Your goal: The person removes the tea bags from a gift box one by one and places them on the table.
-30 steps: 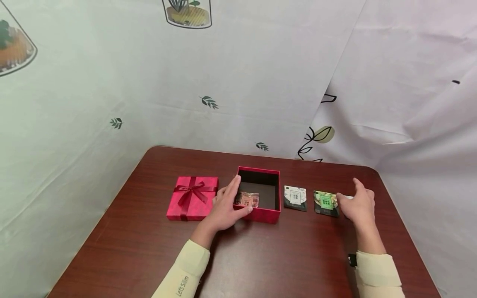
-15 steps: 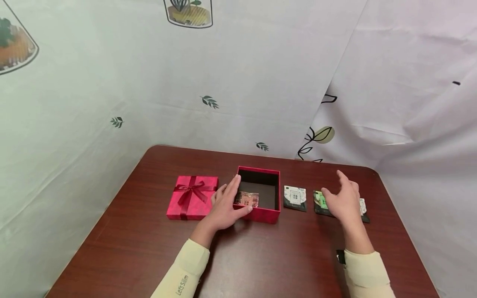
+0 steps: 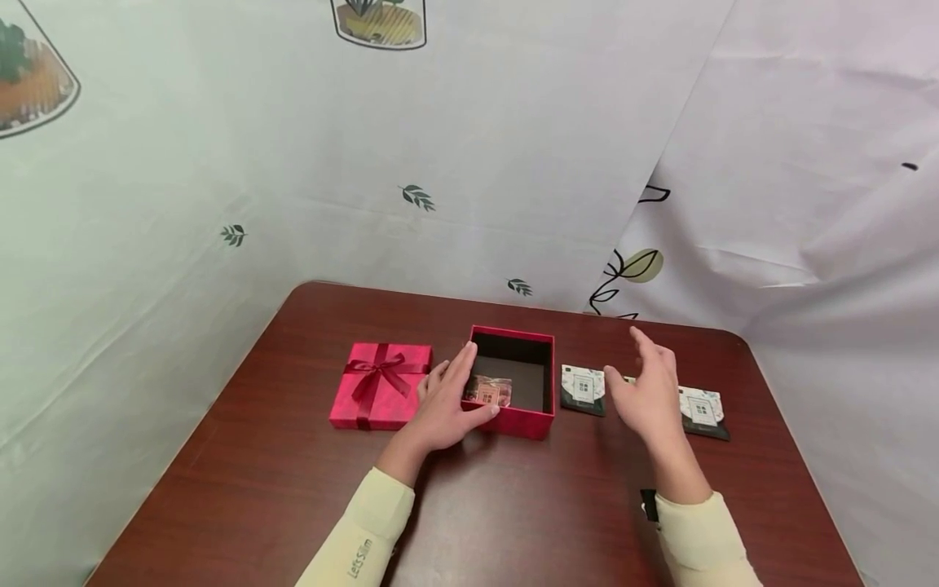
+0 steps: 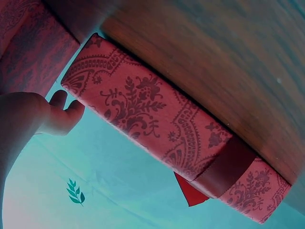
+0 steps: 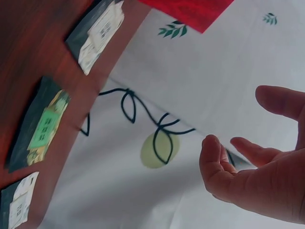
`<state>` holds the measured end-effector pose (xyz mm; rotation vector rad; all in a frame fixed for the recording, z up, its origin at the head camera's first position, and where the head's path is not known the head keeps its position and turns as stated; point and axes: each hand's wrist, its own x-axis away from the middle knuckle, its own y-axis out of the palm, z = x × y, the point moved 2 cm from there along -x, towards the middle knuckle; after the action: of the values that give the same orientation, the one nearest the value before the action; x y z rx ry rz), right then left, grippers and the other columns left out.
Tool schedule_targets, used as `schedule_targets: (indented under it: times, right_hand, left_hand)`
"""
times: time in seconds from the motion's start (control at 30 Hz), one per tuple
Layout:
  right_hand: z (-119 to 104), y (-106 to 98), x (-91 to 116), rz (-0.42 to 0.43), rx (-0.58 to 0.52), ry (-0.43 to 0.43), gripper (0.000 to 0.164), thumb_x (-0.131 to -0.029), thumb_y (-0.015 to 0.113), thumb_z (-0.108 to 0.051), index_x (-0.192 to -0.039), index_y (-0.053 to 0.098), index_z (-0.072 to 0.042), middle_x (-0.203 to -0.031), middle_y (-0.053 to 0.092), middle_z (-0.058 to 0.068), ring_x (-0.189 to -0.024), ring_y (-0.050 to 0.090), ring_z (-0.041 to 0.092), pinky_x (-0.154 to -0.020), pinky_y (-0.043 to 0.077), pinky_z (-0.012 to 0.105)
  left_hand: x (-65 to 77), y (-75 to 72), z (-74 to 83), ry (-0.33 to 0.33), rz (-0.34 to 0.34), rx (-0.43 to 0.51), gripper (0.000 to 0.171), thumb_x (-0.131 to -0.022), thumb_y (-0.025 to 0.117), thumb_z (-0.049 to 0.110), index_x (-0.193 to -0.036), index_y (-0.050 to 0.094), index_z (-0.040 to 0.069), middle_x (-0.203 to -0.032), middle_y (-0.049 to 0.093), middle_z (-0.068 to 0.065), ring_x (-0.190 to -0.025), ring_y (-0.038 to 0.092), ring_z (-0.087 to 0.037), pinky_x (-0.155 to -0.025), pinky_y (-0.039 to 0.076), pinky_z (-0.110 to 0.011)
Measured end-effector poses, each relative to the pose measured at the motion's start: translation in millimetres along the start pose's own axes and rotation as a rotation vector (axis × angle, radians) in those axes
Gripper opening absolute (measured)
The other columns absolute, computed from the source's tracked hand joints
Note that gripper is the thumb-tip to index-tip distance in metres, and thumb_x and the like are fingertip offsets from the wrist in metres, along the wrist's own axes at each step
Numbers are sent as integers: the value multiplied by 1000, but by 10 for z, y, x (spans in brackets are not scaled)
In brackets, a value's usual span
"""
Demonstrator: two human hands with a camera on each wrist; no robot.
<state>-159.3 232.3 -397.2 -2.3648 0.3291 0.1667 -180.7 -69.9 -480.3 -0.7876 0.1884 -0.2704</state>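
An open red gift box (image 3: pixel 524 424) with a dark inside stands mid-table, and a reddish-brown sachet (image 3: pixel 490 390) lies in it at the near left. My left hand (image 3: pixel 443 414) rests at the box's near left corner, index finger along the left rim and thumb on the front edge. My right hand (image 3: pixel 649 397) hovers with fingers spread and holds nothing. Beneath it, mostly hidden in the head view, lies a green sachet (image 5: pixel 45 129). On either side of that are a white-and-black sachet (image 3: pixel 583 389) by the box and another white-and-black sachet (image 3: pixel 702 409) farther right.
Left of the box lies a red patterned lid (image 3: pixel 379 387) with a dark red ribbon bow. The brown wooden table (image 3: pixel 513 514) ends at a pale printed curtain (image 3: pixel 469 163) behind and on both sides.
My right hand has moved left from beside the far right sachet to over the green one, uncovering the right sachet. The left hand stays at the box.
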Motion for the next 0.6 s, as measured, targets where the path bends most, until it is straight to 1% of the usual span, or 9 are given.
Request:
schedule_targets:
  times: [0.13,0.2,0.3,0.4,0.6]
  right_hand:
    - [-78,54,28,12,-26,-39,69,-91,69,-7,-153,37,-4,-138,39,27,-118,46,40,-88,44,53]
    - [-118,81,43,16,-39,-53,69,-91,69,-6,-152,39,-5,-137,40,26,-116,47,39,-87,45,52]
    - [-178,125,66,13,-61,-76,68,-90,69,-4,-151,41,-5,-136,42,25,-115,48,38,-86,47,51]
    - [-234,174,89,2,-63,-94,67,-90,69,-5,-150,42,-6,-134,44,23,-113,49,36,-84,46,50]
    - [-319,275,130,-42,-79,-106,66,-90,68,-4,-151,42,-7,-137,45,21,-115,49,35,-87,48,51]
  left_hand:
    - [-2,-7,11,8,2,-6,105,-83,72,54,-160,1,41,-164,5,19,-145,14,-39,-109,5,-60]
    - [-3,-8,14,10,0,-10,105,-83,72,54,-159,0,43,-164,5,20,-145,14,-40,-109,5,-60]
    - [-1,-10,15,20,9,-9,105,-84,72,54,-160,2,40,-165,6,18,-144,15,-41,-108,6,-61]
    - [-1,-7,10,24,16,-7,104,-84,72,52,-161,4,37,-165,7,17,-144,16,-42,-108,7,-62]
    - [4,-8,12,7,6,-12,105,-84,72,53,-160,2,39,-164,5,19,-144,16,-40,-109,6,-61]
